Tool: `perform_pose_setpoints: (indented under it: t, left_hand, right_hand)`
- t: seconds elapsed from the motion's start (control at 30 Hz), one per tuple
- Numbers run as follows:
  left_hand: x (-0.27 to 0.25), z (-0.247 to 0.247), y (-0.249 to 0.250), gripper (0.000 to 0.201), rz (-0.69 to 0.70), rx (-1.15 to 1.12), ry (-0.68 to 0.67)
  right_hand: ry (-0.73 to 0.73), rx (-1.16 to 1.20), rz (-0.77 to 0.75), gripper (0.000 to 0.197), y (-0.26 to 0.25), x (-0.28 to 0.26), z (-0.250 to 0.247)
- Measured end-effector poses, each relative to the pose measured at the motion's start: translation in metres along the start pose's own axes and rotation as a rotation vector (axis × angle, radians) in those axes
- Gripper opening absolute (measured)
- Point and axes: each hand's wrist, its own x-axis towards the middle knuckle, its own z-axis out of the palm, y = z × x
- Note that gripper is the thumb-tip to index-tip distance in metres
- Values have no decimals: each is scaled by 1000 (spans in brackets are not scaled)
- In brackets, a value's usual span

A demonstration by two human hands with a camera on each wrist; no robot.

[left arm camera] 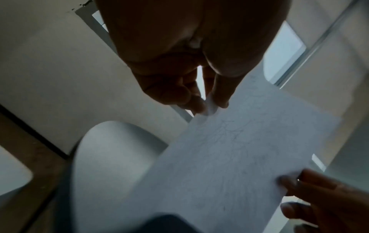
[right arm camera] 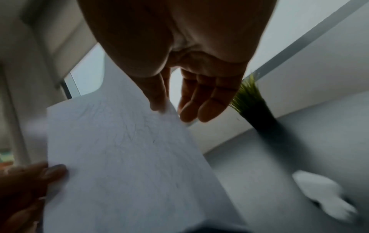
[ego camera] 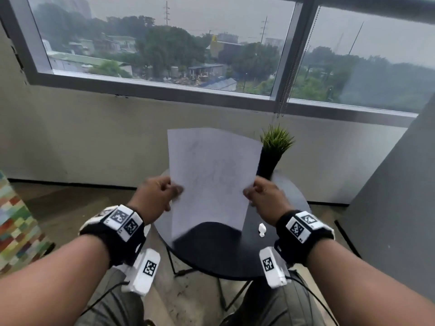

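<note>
A white sheet of paper (ego camera: 211,177) with faint pencil lines is held upright in the air above a small round black table (ego camera: 211,250). My left hand (ego camera: 157,194) pinches its left edge, thumb on the near face. My right hand (ego camera: 263,196) pinches the right edge the same way. In the left wrist view the left hand (left arm camera: 209,105) nips the paper (left arm camera: 209,165) between thumb and fingers. In the right wrist view the right hand (right arm camera: 169,110) holds the paper (right arm camera: 123,157) by thumb and forefinger, the other fingers hanging loose beside it.
A grassy green plant in a tall black vase (ego camera: 270,158) stands at the table's far right. A small white object (ego camera: 261,229) lies on the table near my right wrist. A wall and wide window (ego camera: 164,43) face me; a patterned cushion (ego camera: 16,222) sits at left.
</note>
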Motion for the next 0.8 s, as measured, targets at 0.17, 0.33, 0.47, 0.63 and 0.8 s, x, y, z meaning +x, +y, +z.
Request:
perform_pose_setpoints:
  t: [0.17,0.33,0.47,0.63,0.8]
  left_hand:
    - [2,0,-11,7,-77,29,0]
    - [0,4,-26,8,-254,12,-72]
    - [-17,12,-50,13,-394,123,-175]
    - [-32,15,-62,13,-460,152,-200]
    - [-24,3,-60,65,-328,485,-113]
  right_hand:
    - [-19,-34,37,17,3,2,2]
    - [-55,-173,69,15,20,15,1]
    - [-278,-443,186,13,64,-2,10]
    - [-293,-501,227,7,91,-12,15]
    - [-281,-524,264,20,95,-5,8]
